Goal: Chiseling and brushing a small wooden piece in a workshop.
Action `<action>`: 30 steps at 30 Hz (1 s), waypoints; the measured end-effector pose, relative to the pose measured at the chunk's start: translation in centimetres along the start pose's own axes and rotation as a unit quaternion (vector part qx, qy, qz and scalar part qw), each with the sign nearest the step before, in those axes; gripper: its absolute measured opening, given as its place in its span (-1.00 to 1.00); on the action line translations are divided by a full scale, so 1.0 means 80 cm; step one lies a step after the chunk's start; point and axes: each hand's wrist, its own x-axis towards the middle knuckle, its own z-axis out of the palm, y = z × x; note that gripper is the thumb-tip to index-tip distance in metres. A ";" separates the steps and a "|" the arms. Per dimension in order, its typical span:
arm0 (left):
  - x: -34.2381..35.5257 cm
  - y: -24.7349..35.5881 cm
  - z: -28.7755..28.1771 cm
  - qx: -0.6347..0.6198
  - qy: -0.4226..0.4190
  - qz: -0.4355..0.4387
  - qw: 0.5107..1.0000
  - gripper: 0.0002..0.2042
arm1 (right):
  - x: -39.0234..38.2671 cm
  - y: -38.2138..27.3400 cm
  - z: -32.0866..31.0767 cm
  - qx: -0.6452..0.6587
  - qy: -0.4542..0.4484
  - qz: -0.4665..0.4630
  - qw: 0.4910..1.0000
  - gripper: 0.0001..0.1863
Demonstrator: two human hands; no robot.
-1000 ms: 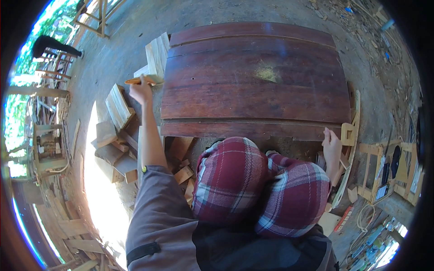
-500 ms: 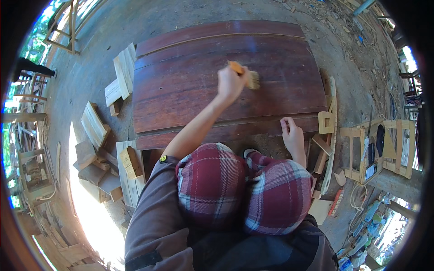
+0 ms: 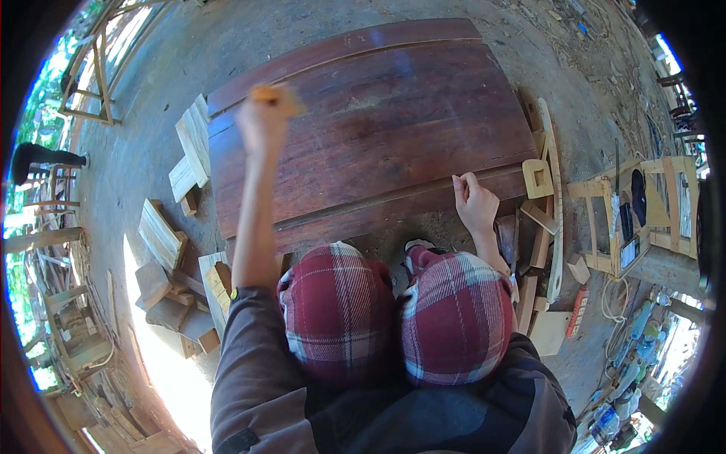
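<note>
My left hand (image 3: 261, 125) is raised over the far left part of a dark reddish-brown wooden panel (image 3: 378, 113). Its fingers are wrapped round a paintbrush (image 3: 271, 94) with an orange handle; motion blurs the bristles, and whether they touch the wood cannot be made out. Two long grooves run across the panel, one near its far edge and one near its front. By the front right edge, my right hand (image 3: 476, 206) is closed with its fingertips together; anything between them is hidden.
Pale boards (image 3: 193, 140) and a pile of wood blocks (image 3: 170, 299) lie on the left. Right of the panel are a notched block (image 3: 538, 180), a long curved wooden strip (image 3: 556, 204) and a wooden frame (image 3: 665, 204). My plaid-covered knees (image 3: 340, 310) are close to the front edge.
My left hand has swung left and away with the paintbrush, from the panel's middle to its far left. My right hand has barely moved. The whole view has shifted slightly.
</note>
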 end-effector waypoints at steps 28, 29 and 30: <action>0.009 -0.027 0.000 -0.022 -0.015 -0.132 0.991 -0.91 | -0.019 0.006 0.018 0.004 0.117 -0.041 0.992 -0.85; 0.006 -0.024 0.033 -0.152 -0.021 -0.016 0.988 -0.87 | -0.016 -0.004 0.021 0.013 0.119 -0.059 0.991 -0.85; -0.001 0.001 0.067 -0.158 -0.062 -0.025 0.985 -0.81 | -0.017 -0.004 0.026 0.004 0.119 -0.053 0.991 -0.85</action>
